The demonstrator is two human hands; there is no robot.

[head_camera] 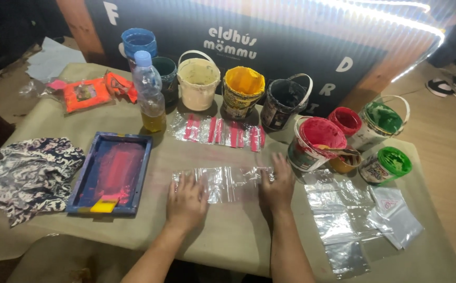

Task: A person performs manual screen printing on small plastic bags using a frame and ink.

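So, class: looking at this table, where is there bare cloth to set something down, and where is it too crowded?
Bare cloth lies between the blue printing frame and the left hand, and between the orange packets and the patterned fabric. The back edge is crowded with paint buckets; clear bags cover the area beside the right hand.

Black sign; orange packets

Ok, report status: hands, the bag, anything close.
Left hand and right hand flat on clear plastic bag. Nothing gripped. Red paint bucket near the right hand.
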